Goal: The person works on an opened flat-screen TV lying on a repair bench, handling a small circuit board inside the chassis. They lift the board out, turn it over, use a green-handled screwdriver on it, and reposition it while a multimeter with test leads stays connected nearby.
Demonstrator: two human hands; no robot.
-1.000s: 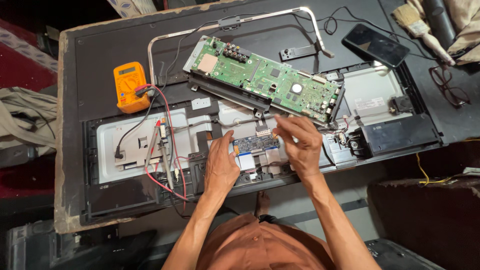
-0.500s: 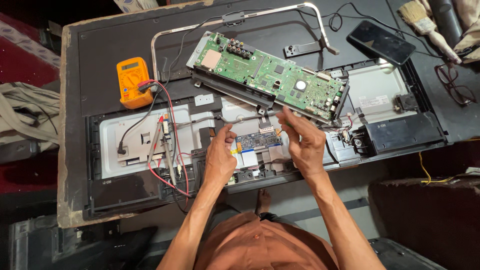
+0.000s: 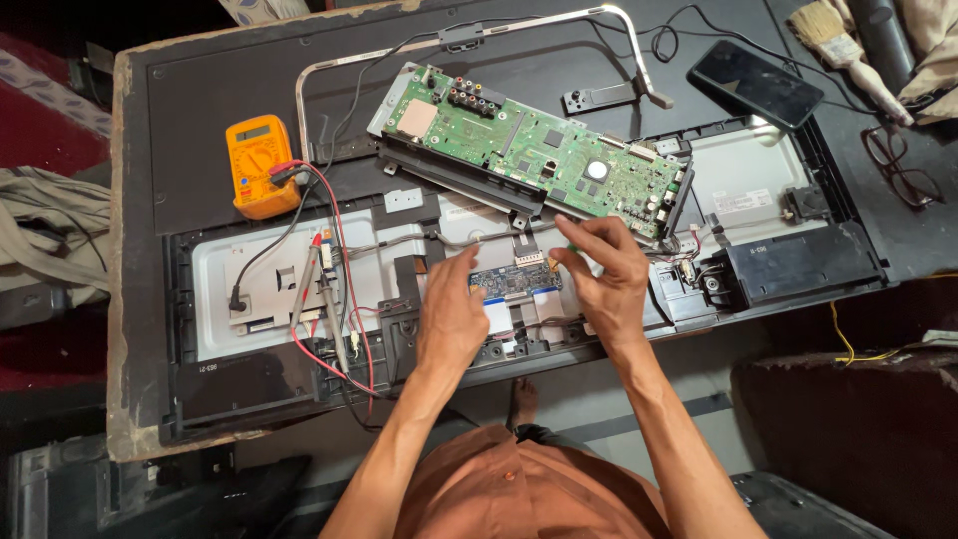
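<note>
Both hands hover over the small blue circuit strip [image 3: 514, 278] at the near middle of the opened television back [image 3: 269, 274], which lies flat on the dark worktop [image 3: 200, 100]. The left hand [image 3: 451, 314] has lifted a little since half a second ago, its fingers loosely spread and holding nothing. The right hand [image 3: 607, 279] has drawn its thumb and forefinger close together just above the strip's right end; whether they pinch anything I cannot tell. The large green board [image 3: 539, 160] stays propped behind them, and the orange multimeter [image 3: 261, 165] sits far left.
</note>
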